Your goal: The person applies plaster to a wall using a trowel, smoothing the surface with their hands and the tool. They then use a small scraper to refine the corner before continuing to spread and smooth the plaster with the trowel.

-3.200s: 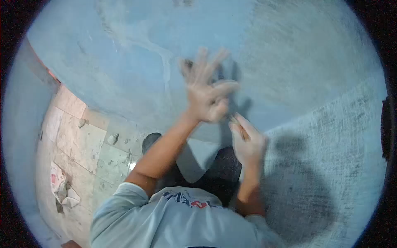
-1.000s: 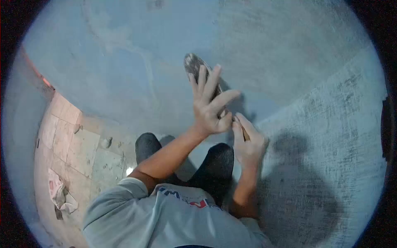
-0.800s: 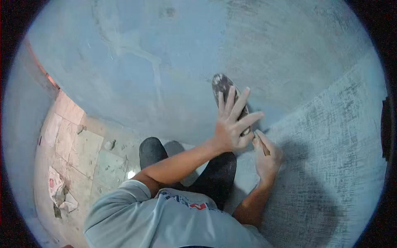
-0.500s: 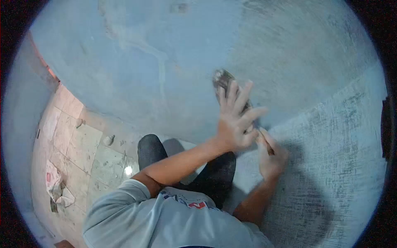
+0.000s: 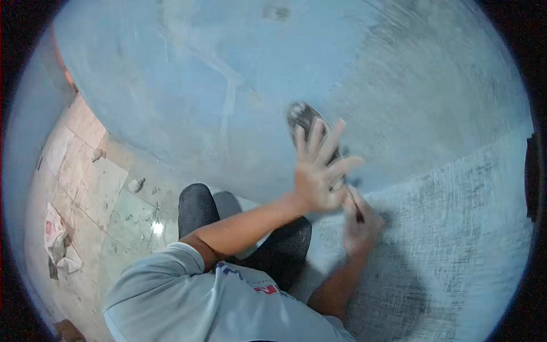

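Note:
A long dark tool (image 5: 303, 115) with a rounded, dust-whitened end lies against the blue wall (image 5: 285, 57). My right hand (image 5: 363, 228) is closed around its brown handle, low on the right. Spread over the tool's middle is my left hand (image 5: 319, 179), fingers apart and palm towards the wall, seemingly pressing on it. It covers much of the tool, so the exact kind cannot be made out. Right of the tool, the wall has a greyish, worn-looking area (image 5: 421, 85).
My bent knee (image 5: 198, 211) is close below the wall. On the dusty tiled floor (image 5: 117, 176) lie a crumpled white-and-red bag (image 5: 55, 233) and a small pale lump (image 5: 136, 184). A rough whitish wall (image 5: 444, 228) rises at the right.
Both hands and the tool have shifted a little left and down across the wall. The view has also moved slightly. My grip looks the same.

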